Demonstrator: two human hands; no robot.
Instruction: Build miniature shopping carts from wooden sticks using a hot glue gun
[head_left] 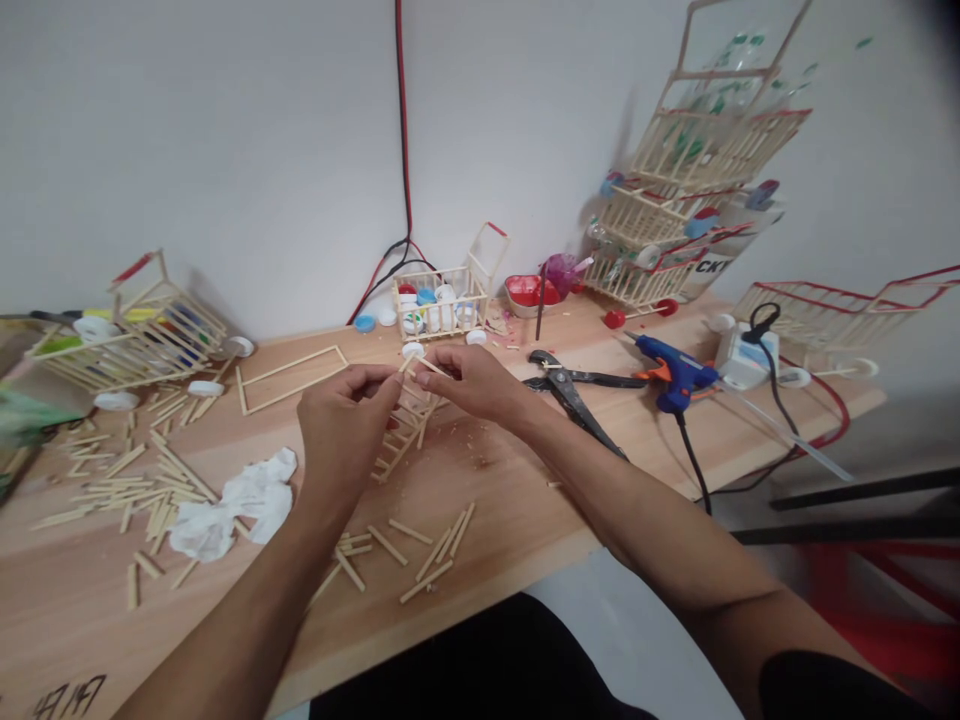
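Note:
Between my hands is a small slatted frame of thin wooden sticks (405, 435), its far end raised off the wood. My left hand (346, 410) pinches one top corner of it with thumb and fingertips. At the other side of that corner, my right hand (469, 378) is closed on a stick end of the same frame. The fingers hide the exact joint. Just beyond my fingertips stands a little stick cart (439, 300) filled with bottle caps. Short loose sticks (442, 545) lie on the table in front of the frame.
Pliers (574, 385) and a blue glue gun (664, 370) lie to the right. Stacked stick carts (675, 215) hold plastic bottles. At left are another cart (135, 335), a stick rectangle (292, 378), a stick pile (142, 490) and crumpled tissue (240, 505).

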